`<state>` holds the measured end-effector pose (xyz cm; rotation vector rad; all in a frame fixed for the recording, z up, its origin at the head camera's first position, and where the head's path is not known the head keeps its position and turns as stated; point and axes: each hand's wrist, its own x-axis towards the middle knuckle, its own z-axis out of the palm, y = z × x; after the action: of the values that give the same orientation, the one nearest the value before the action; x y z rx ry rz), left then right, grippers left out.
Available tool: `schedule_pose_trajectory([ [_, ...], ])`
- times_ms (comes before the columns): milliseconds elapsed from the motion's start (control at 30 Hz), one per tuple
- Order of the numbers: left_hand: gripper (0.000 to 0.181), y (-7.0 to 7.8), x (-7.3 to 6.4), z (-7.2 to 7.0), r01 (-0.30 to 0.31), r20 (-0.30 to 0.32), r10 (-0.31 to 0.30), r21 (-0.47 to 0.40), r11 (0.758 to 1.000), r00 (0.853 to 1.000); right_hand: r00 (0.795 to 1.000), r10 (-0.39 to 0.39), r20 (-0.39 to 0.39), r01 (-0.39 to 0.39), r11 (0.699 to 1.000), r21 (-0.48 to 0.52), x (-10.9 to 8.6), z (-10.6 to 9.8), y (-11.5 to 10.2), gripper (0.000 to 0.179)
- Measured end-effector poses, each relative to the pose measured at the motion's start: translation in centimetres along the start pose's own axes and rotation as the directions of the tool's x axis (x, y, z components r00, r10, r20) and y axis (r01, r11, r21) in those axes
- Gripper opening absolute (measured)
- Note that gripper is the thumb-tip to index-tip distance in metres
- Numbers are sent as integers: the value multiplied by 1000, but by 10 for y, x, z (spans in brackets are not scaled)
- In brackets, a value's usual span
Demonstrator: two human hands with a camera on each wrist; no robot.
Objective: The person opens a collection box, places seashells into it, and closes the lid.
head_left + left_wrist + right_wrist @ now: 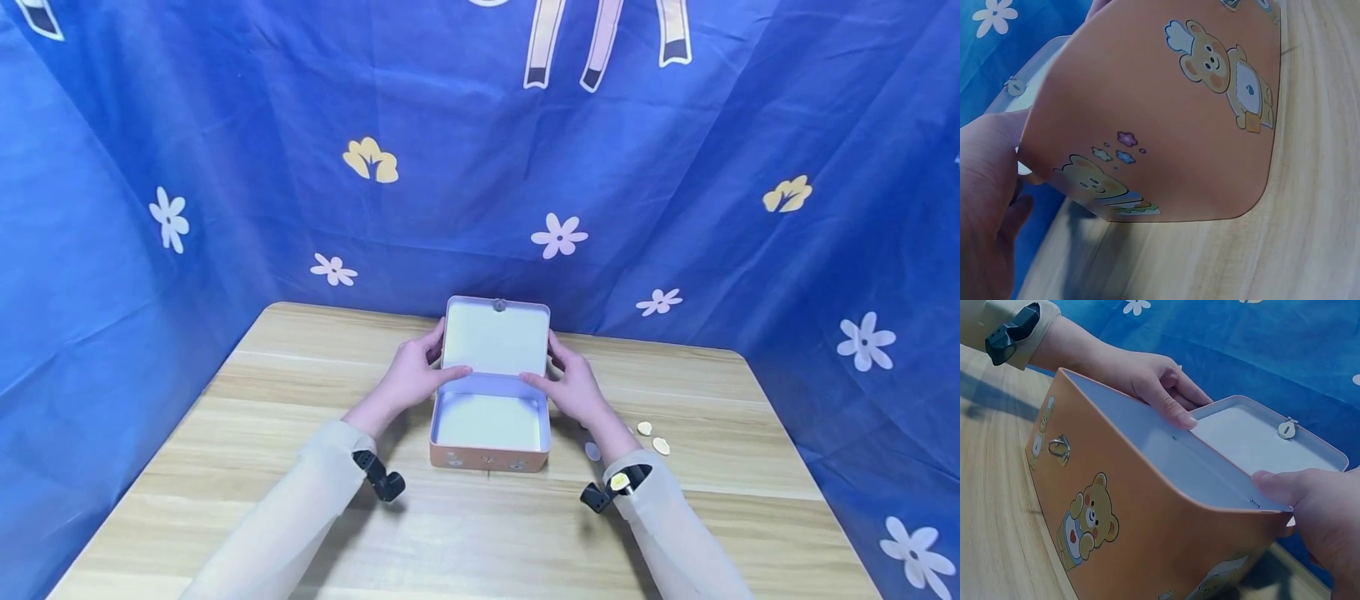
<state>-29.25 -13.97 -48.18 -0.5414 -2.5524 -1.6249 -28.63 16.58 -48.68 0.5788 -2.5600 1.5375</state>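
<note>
An orange tin box (489,459) with bear pictures stands on the table, its hinged lid (495,337) raised at the back. The pale inside of the box holds nothing that I can see. At the back left corner my left hand (411,372) grips the box, thumb over the rim and fingers behind. My right hand (576,387) does likewise at the back right corner. Both thumbs show on the back rim in the right wrist view, beside the lid's metal clasp (1287,429). The left wrist view shows the box's side (1166,119) close up; the fingertips are partly hidden.
Several small pale discs (661,446) lie on the wooden table (315,358) by my right forearm, which partly covers them. A blue patterned curtain (465,183) hangs close behind the table and along both sides.
</note>
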Motion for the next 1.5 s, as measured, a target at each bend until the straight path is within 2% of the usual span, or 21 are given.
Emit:
schedule_pose_trajectory([
  [367, 107, -6, 0, 4, 2, -12, -3, -87, 996, 1000, 1000, 21, 9, -21, 1000, 13, -4, 2, 4, 97],
  [600, 108, -8, -1, 6, 45, -28, -49, -108, 993, 998, 999, 52, 14, -53, 998, 45, -5, 3, 6, 95],
  [800, 103, -9, -1, 9, 59, -40, -66, -153, 986, 997, 999, 44, 4, -44, 998, 51, -6, 3, 7, 92],
  [967, 100, -9, -2, 10, 73, -32, -81, -202, 977, 996, 999, 34, -5, -34, 998, 51, -5, 5, 9, 88],
  [1167, 99, -9, -5, 10, 104, -27, -112, -216, 971, 993, 998, 65, -16, -64, 996, 55, -6, 9, 11, 85],
  [1367, 97, -10, -6, 10, 99, -27, -109, -239, 966, 994, 998, 58, -26, -56, 995, 84, -7, 12, 11, 81],
  [1500, 96, -8, -6, 10, 91, -15, -98, -251, 964, 995, 996, 80, -28, -77, 992, 99, -8, 13, 9, 79],
])
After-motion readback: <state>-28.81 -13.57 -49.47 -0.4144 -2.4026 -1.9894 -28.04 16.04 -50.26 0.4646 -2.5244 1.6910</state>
